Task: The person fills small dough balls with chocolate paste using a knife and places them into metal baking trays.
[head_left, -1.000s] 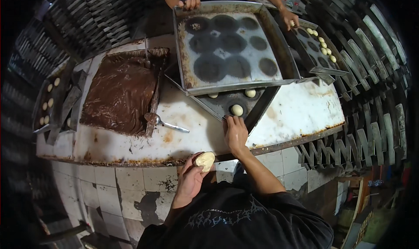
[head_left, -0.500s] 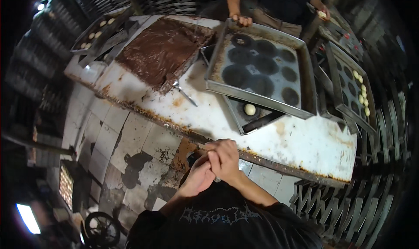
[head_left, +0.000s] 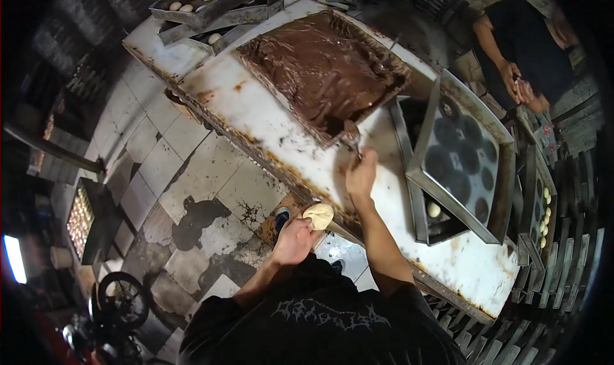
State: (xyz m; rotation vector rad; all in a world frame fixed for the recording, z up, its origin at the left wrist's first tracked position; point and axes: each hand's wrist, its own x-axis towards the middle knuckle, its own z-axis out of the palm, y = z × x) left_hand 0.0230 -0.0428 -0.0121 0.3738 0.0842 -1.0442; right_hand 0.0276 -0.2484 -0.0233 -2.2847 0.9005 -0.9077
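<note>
A flattened piece of pale dough (head_left: 320,214) is held in my left hand (head_left: 294,242), low at the centre near the worktable's front edge. My right hand (head_left: 361,176) is closed round the handle of a spoon (head_left: 350,133), whose bowl is at the near corner of a pan of brown chocolate-coloured paste (head_left: 307,67). Beside that pan, on the right, two metal trays (head_left: 503,198) are stacked askew on the white table (head_left: 230,109), with a dough ball (head_left: 433,210) showing in the lower one.
Trays of dough pieces (head_left: 193,13) stand at the table's back left and another (head_left: 538,227) at the right. A co-worker (head_left: 518,39) at the upper right has both hands together. A motorbike wheel (head_left: 121,301) and a dark tray rack (head_left: 102,221) are at the lower left.
The view has swung leftward toward the paste pan. My right hand left the lower tray, met my left hand, then took hold of the spoon. The co-worker's hand has let go of the big tray.
</note>
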